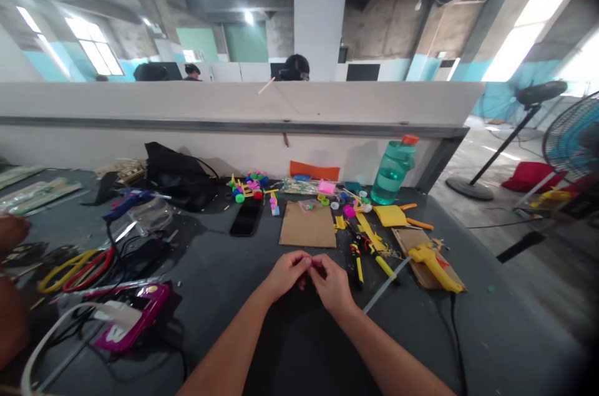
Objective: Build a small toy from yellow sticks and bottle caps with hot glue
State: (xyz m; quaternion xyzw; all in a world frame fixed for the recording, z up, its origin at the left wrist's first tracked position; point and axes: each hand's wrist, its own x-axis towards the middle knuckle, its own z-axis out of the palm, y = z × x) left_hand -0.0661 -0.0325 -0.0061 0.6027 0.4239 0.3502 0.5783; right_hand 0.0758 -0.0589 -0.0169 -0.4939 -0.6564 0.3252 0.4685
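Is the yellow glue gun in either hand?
No, the yellow glue gun rests on cardboard, apart from the left hand and right hand.

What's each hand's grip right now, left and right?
Left hand: closed, fingertips pinching a small purplish piece.
Right hand: closed, fingertips at the same piece; exact grip can't be told.

Both forearms angled inward — left hand [289,272] and right hand [330,282] meeting, fingertips pinched.
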